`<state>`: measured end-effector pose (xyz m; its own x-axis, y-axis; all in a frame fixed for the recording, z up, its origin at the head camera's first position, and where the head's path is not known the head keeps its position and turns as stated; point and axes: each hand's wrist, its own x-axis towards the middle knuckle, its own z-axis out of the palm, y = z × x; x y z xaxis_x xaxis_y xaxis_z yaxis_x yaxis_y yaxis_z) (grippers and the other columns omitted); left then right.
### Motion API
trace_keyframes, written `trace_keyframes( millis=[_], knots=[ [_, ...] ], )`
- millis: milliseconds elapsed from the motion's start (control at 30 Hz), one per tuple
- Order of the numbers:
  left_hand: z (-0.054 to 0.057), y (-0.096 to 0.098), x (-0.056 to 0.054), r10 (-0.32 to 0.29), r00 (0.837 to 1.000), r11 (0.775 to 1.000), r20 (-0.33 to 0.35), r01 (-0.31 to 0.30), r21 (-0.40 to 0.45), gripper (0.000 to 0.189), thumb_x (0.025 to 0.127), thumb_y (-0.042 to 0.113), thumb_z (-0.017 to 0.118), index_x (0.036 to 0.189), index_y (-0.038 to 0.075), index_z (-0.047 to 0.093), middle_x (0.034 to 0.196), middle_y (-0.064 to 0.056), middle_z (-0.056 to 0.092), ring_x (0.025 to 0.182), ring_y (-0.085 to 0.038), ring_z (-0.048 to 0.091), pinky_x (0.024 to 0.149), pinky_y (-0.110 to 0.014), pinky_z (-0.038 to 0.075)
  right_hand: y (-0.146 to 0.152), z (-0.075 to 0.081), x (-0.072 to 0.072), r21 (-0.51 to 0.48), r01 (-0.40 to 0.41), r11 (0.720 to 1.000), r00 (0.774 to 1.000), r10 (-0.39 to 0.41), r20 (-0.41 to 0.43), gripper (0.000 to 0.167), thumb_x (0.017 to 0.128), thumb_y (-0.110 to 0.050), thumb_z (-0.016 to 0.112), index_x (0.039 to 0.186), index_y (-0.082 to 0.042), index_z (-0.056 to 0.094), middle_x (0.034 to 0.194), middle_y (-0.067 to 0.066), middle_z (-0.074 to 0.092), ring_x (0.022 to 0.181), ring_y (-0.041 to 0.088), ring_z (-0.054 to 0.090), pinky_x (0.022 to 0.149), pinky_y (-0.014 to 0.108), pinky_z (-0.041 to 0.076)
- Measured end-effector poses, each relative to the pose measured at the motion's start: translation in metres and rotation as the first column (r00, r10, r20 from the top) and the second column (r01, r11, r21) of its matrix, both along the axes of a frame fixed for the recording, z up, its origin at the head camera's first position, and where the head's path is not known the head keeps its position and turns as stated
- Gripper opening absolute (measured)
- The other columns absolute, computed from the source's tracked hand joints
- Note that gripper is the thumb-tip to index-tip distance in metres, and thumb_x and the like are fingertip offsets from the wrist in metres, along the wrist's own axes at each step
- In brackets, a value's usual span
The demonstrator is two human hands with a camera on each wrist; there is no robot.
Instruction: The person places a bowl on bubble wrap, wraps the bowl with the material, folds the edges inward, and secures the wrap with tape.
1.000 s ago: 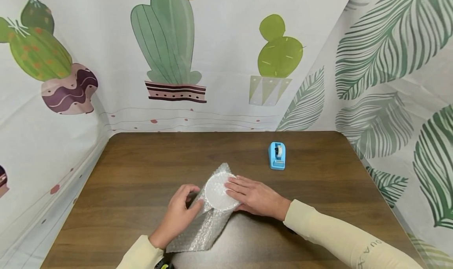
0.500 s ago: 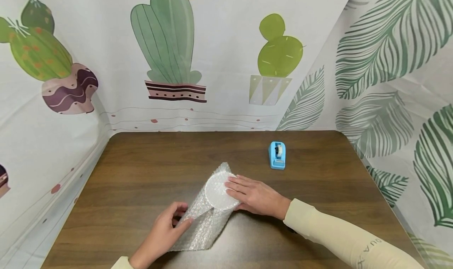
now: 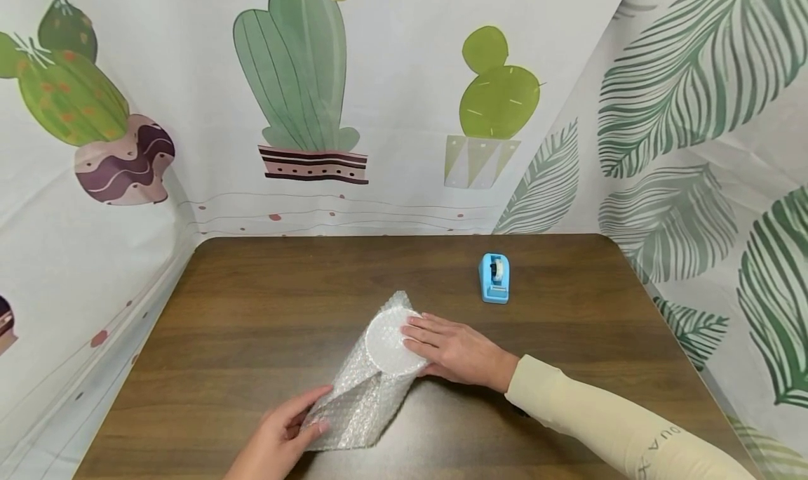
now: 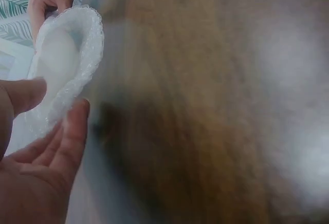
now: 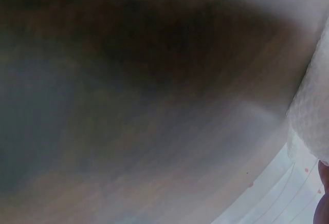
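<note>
Clear bubble wrap (image 3: 379, 410) lies around a white object whose round, flat face (image 3: 386, 340) points up. From it, a loose flap stretches toward the near left. My left hand (image 3: 284, 431) pinches that flap's corner, thumb above and fingers beneath. Between this thumb and the fingers the wrap (image 4: 85, 54) shows as a curved, open edge in the left wrist view. My right hand (image 3: 457, 347) rests on the round face with its fingers laid straight across it, the thumb low at the side. Just the wrap's edge (image 5: 316, 111) enters the right wrist view.
A blue tape dispenser (image 3: 494, 278) stands toward the back right of the brown wooden table (image 3: 265, 290). White cloth (image 3: 404, 115) printed with cacti and leaves hangs behind and at both sides.
My left hand has slid down and left along the wrap, from beside the round face to the flap's near corner. The right hand and tape dispenser stay put.
</note>
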<state>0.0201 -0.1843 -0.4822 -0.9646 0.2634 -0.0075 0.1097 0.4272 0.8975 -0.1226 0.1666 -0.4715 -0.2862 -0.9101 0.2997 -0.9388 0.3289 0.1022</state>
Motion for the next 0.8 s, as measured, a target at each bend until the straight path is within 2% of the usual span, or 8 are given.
trace_keyframes(
  millis=[67, 200, 300, 400, 467, 533, 633, 800],
  knots=[
    [-0.003, -0.004, 0.002, -0.055, 0.997, 0.998, -0.056, 0.057, 0.025, 0.052, 0.093, 0.017, 0.079, 0.141, 0.006, 0.063, 0.134, -0.027, 0.066, 0.114, 0.004, 0.063, 0.080, -0.019, 0.060, 0.000, 0.000, 0.000, 0.003, 0.001, 1.000, 1.000, -0.001, -0.003, 0.060, 0.091, -0.042, 0.079, 0.140, -0.010, 0.066, 0.150, 0.007, 0.062, 0.144, 0.025, 0.056, 0.117, 0.041, 0.046],
    [-0.011, -0.012, 0.004, -0.144, 0.975, 0.986, -0.170, 0.155, 0.053, 0.061, 0.086, 0.006, 0.084, 0.141, 0.000, 0.060, 0.130, -0.034, 0.061, 0.112, 0.002, 0.064, 0.080, -0.023, 0.062, 0.000, -0.001, 0.000, -0.001, -0.006, 1.000, 1.000, 0.006, -0.023, 0.059, 0.091, -0.042, 0.080, 0.139, -0.009, 0.067, 0.150, 0.007, 0.062, 0.143, 0.025, 0.057, 0.118, 0.041, 0.046],
    [-0.014, -0.018, 0.005, -0.217, 0.965, 0.970, -0.146, 0.230, 0.075, 0.067, 0.085, 0.005, 0.084, 0.146, 0.002, 0.056, 0.141, -0.034, 0.053, 0.120, 0.005, 0.059, 0.083, -0.021, 0.061, 0.000, -0.001, -0.001, -0.006, -0.011, 1.000, 0.999, 0.011, -0.031, 0.059, 0.091, -0.042, 0.080, 0.139, -0.009, 0.067, 0.150, 0.007, 0.063, 0.143, 0.025, 0.057, 0.117, 0.041, 0.046],
    [-0.016, -0.023, 0.005, -0.299, 0.940, 0.948, -0.164, 0.313, 0.064, 0.072, 0.085, -0.004, 0.080, 0.151, 0.001, 0.051, 0.160, -0.021, 0.043, 0.131, 0.008, 0.050, 0.087, -0.018, 0.059, 0.000, 0.000, -0.001, -0.003, -0.011, 1.000, 0.999, 0.011, -0.032, 0.059, 0.092, -0.043, 0.079, 0.139, -0.009, 0.067, 0.149, 0.007, 0.063, 0.143, 0.025, 0.057, 0.117, 0.041, 0.046],
    [-0.017, -0.025, 0.004, -0.341, 0.911, 0.935, -0.232, 0.355, 0.017, 0.077, 0.081, -0.017, 0.074, 0.153, 0.000, 0.049, 0.169, -0.009, 0.035, 0.137, 0.009, 0.043, 0.087, -0.015, 0.056, 0.000, 0.000, -0.001, 0.003, -0.009, 1.000, 0.999, 0.009, -0.032, 0.059, 0.092, -0.043, 0.079, 0.139, -0.010, 0.067, 0.150, 0.007, 0.063, 0.143, 0.024, 0.057, 0.118, 0.041, 0.046],
    [-0.019, -0.026, 0.003, -0.358, 0.874, 0.932, -0.328, 0.358, -0.062, 0.086, 0.073, -0.027, 0.070, 0.152, -0.001, 0.049, 0.172, 0.000, 0.031, 0.141, 0.008, 0.038, 0.088, -0.010, 0.052, 0.000, 0.001, -0.001, 0.009, -0.006, 1.000, 0.999, 0.007, -0.033, 0.058, 0.092, -0.043, 0.078, 0.139, -0.010, 0.067, 0.150, 0.006, 0.063, 0.143, 0.024, 0.057, 0.118, 0.040, 0.046],
    [-0.020, -0.026, 0.002, -0.348, 0.823, 0.937, -0.448, 0.315, -0.149, 0.092, 0.065, -0.032, 0.067, 0.150, -0.002, 0.052, 0.170, -0.008, 0.035, 0.147, 0.006, 0.036, 0.096, -0.003, 0.042, 0.000, 0.001, -0.001, 0.015, -0.008, 1.000, 0.999, 0.009, -0.038, 0.058, 0.093, -0.043, 0.078, 0.139, -0.010, 0.067, 0.149, 0.006, 0.063, 0.142, 0.023, 0.057, 0.117, 0.040, 0.046],
    [-0.016, -0.024, 0.001, -0.306, 0.774, 0.946, -0.554, 0.181, -0.268, 0.069, 0.079, -0.013, 0.077, 0.145, 0.003, 0.060, 0.156, -0.013, 0.055, 0.146, 0.002, 0.043, 0.111, -0.002, 0.032, 0.000, 0.001, -0.001, 0.021, -0.007, 1.000, 0.999, 0.007, -0.045, 0.058, 0.092, -0.044, 0.078, 0.139, -0.010, 0.067, 0.148, 0.006, 0.064, 0.142, 0.023, 0.058, 0.117, 0.040, 0.046]
  ],
)
